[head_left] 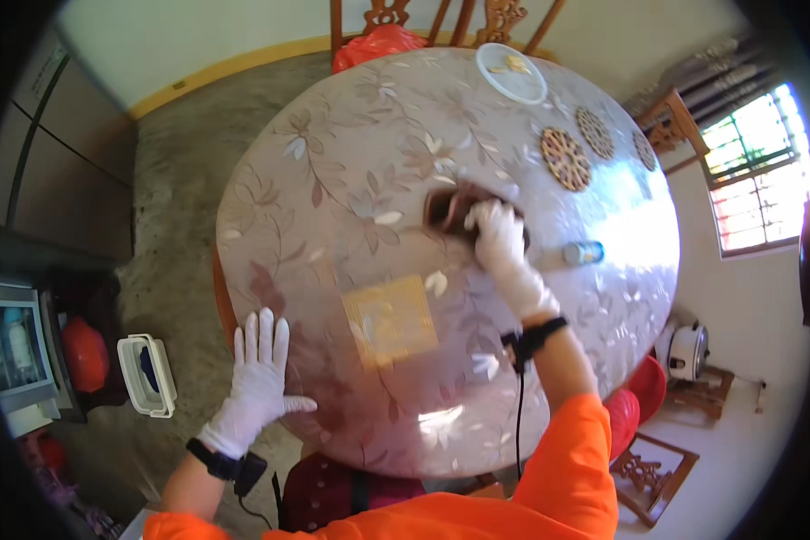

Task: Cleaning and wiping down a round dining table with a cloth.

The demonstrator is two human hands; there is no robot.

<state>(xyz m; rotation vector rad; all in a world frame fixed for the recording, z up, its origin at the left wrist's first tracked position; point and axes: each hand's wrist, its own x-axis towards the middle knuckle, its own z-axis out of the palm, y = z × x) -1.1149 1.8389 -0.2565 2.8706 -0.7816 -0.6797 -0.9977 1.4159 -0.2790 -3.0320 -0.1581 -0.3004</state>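
Across the round table [324, 250] lies a glossy cover patterned with flowers and leaves. My right hand [501, 236], in a white glove, grips a dark brown cloth [455, 206] pressed against the tabletop near its middle. The cloth is bunched and slightly blurred. My left hand [260, 378], gloved too, rests at the table's near left edge with fingers spread, holding nothing. Between the hands there is a golden square [391, 320] on the table. A small blue container [584, 252] lies to the right of my right hand.
Round patterned trivets [565, 158] and a white plate [511, 73] with yellowish pieces occupy the far right of the table. Wooden chairs [671, 128] stand around it. On the floor at left sits a white bucket [146, 375]. A rice cooker [687, 351] is at right.
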